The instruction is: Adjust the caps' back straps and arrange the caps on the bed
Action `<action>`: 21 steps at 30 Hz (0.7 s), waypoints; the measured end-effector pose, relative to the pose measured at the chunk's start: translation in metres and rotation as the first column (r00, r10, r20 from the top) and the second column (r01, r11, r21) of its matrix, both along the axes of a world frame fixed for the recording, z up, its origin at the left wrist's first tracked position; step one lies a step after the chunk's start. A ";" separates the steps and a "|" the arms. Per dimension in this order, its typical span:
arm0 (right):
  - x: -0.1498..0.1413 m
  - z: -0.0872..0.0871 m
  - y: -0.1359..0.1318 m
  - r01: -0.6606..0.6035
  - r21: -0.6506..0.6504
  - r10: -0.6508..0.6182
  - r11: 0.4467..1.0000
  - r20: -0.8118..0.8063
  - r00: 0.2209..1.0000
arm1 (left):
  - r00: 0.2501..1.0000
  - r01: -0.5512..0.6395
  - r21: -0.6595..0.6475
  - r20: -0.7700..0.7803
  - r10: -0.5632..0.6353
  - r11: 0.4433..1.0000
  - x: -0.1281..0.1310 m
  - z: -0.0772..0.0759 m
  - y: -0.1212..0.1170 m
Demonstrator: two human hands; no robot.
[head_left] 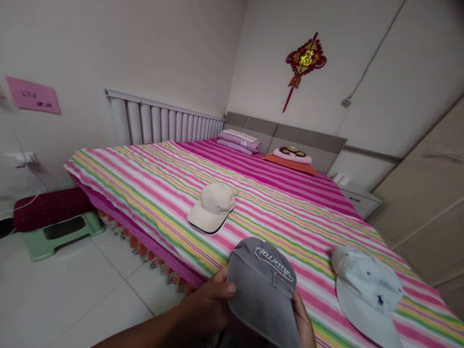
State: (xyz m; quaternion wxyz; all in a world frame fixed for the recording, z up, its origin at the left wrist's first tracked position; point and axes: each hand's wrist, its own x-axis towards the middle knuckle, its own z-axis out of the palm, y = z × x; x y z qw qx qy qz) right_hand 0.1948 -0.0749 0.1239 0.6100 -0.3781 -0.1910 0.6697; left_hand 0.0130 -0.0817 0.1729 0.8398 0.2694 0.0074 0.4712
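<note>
Head view looks down across a bed (152, 183) covered with a sheet striped in pink, white, yellow and green. On it, near the middle, lies a beige cap (213, 208) with a dark edge to its brim, well apart from the hands. To the right, near the bed's near edge, lies a pale blue-white cap (368, 290), brim toward the camera. At the far end sit folded purple bedding (239, 141) and a pillow with a cartoon face (292, 155) on an orange cloth, both against the grey headboard (308, 137). A red knot ornament (303, 60) hangs on the wall above. A white radiator (163, 121) runs along the left wall; a dark red cushion lies on a green stool (54, 232) on the tiled floor beside the bed. A nightstand (360, 199) stands to the right of the headboard.

None of these things holds anything inside it.

A grey cap (263, 290) with stitched lettering is held over the bed's near edge, between both hands. The left hand (210, 304) is closed on its left side, thumb on top of the fabric. The right hand (304, 321) grips its right edge, mostly hidden behind the cap.
</note>
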 end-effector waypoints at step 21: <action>-0.021 0.038 -0.008 -0.032 -0.185 -0.019 0.982 -0.271 0.962 | 0.993 0.116 -0.226 -0.005 -0.121 0.967 -0.009 0.006 0.012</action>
